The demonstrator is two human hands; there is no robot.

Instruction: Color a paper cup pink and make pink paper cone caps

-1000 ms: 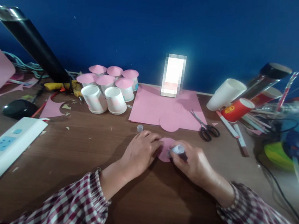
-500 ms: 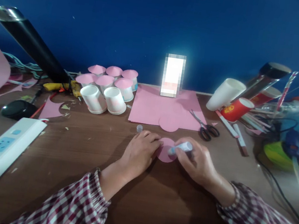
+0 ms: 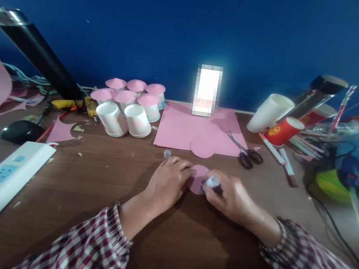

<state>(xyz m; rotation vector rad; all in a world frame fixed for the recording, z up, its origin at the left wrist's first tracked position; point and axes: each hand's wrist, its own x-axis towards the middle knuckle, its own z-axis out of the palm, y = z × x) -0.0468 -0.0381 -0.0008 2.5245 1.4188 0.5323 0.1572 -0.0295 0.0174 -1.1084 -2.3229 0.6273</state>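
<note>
A pink paper circle point(image 3: 199, 176) lies flat on the brown table between my hands. My left hand point(image 3: 170, 178) has its bent fingers together on the circle's left edge, holding it down; the thumb is mostly hidden. In my closed right hand point(image 3: 229, 194) is a white glue stick point(image 3: 212, 183), tilted with its lower end over the circle's right side. The fingers hide that end, so contact is hard to see. Just beyond the left fingers lies a small clear cap point(image 3: 167, 154). A second pink circle point(image 3: 202, 147) rests on the front edge of the pink sheets point(image 3: 180, 128).
Black scissors point(image 3: 250, 158) lie on the sheets' right side. Several paper cups with pink cone tops point(image 3: 125, 96) and two upturned white cups point(image 3: 137, 121) stand back left. A white power strip point(image 3: 8, 186) runs along the left. Red cup point(image 3: 285, 131) and markers point(image 3: 287, 165) are right.
My right hand has shifted slightly left and down over the paper circle, and the glue stick has swung to a steeper tilt. My left hand stays in place.
</note>
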